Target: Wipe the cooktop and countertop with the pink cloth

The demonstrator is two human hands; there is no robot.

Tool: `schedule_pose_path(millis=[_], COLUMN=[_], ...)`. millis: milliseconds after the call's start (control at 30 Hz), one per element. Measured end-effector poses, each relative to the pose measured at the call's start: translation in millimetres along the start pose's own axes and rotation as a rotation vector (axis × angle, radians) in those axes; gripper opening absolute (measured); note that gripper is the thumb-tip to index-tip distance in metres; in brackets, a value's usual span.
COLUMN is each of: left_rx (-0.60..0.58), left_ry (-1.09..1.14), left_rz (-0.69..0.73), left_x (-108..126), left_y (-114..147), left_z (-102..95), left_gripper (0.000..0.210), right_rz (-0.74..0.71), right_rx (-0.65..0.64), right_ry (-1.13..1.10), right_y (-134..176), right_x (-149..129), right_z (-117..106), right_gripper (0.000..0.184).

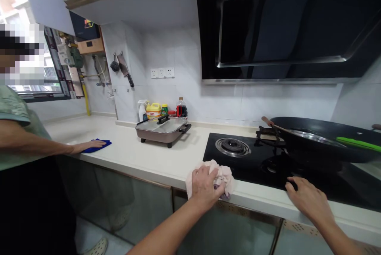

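Note:
My left hand [206, 185] is closed on a pale pink cloth [212, 165], pressed against the white counter's front edge at the cooktop's front left corner. A bit of darker purple pattern shows on the cloth beside my fingers. Over the front of the black glass cooktop [250, 169], my right hand [311, 197] has curled fingers. Something small and dark shows between its thumb and index finger; I cannot make out what it is. Behind the hands is the left burner [232, 146]. A large black wok [315, 149] stands on the right side, with a green-handled tool [357, 143] in it.
At left, another person's hand [86, 145] presses a blue cloth [98, 147] on the counter [154, 163]. A lidded electric pan [157, 132] stands mid-counter, with several bottles behind. The range hood [276, 28] overhangs the cooktop. A cleaver [125, 68] hangs on the wall.

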State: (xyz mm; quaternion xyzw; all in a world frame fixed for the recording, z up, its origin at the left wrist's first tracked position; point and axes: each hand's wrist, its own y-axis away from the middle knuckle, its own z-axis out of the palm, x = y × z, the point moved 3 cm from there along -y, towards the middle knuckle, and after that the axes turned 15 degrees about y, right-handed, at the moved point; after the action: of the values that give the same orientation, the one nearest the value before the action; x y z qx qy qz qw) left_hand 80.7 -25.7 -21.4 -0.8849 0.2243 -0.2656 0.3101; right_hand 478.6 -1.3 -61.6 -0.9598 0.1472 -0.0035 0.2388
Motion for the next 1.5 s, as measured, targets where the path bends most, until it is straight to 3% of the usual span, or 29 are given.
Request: schedule_pose_path(millis=[133, 300, 400, 533, 633, 767, 833, 933, 1033, 1167, 1267, 1367, 1500], left_rx=[0.002, -0.145, -0.260, -0.354, -0.295, -0.112, -0.063, -0.062, -0.116, -0.265, -0.389, -0.456, -0.463], left_ry=[0.057, 0.011, -0.044, -0.093, -0.165, -0.289, -0.341, -0.360, -0.285, -0.153, -0.071, -0.012, 0.058], left_rz=[0.126, 0.299, 0.247, 0.071, 0.009, 0.150, 0.205, 0.211, 0.190, 0.169, 0.215, 0.223, 0.246], left_x=[-1.6, -45.9, -84.1, -136.2, -173.5, -194.6, -186.0, -152.2, -102.4, -27.0, 26.3, 59.4, 62.7], left_y=[9.6, 28.0, 35.5, 44.0, 52.9, 61.5, 61.7, 57.2, 50.0, 37.2, 23.7, 8.9, -1.2], left_z=[2.2, -10.9, -30.9, -72.8, -103.7, -119.7, -112.6, -86.1, -47.9, 5.6, 35.2, 49.4, 46.3], left_gripper=[0.057, 0.071, 0.072, 0.068, 0.066, 0.070, 0.076, 0.084, 0.084, 0.092, 0.099, 0.104, 0.107], right_rz=[0.000, -0.019, -0.022, -0.026, -0.026, -0.017, -0.012, -0.004, -0.003, 0.005, 0.017, 0.020, 0.024], right_rx=[0.000, 0.023, 0.016, 0.015, 0.003, -0.005, -0.004, -0.007, 0.000, 0.000, -0.012, -0.018, -0.016], right_ry=[0.008, 0.013, 0.018, 0.027, 0.034, 0.041, 0.041, 0.048, 0.051, 0.046, 0.040, 0.032, 0.019], right_y=[0.1, 1.9, 1.9, 1.8, 2.3, 4.0, 4.9, 5.8, 6.0, 5.7, 6.3, 7.5, 8.9], right_x=[1.3, 0.8, 1.2, 0.8, -1.7, -6.9, -9.1, -10.8, -11.5, -12.8, -14.4, -15.7, -16.3], right_z=[-0.3, -2.9, -2.4, -1.9, -3.6, -8.8, -11.1, -12.6, -13.4, -17.2, -21.8, -25.9, -30.1], right_gripper=[0.054, 0.052, 0.053, 0.054, 0.054, 0.053, 0.052, 0.052, 0.050, 0.048, 0.047, 0.046, 0.045])
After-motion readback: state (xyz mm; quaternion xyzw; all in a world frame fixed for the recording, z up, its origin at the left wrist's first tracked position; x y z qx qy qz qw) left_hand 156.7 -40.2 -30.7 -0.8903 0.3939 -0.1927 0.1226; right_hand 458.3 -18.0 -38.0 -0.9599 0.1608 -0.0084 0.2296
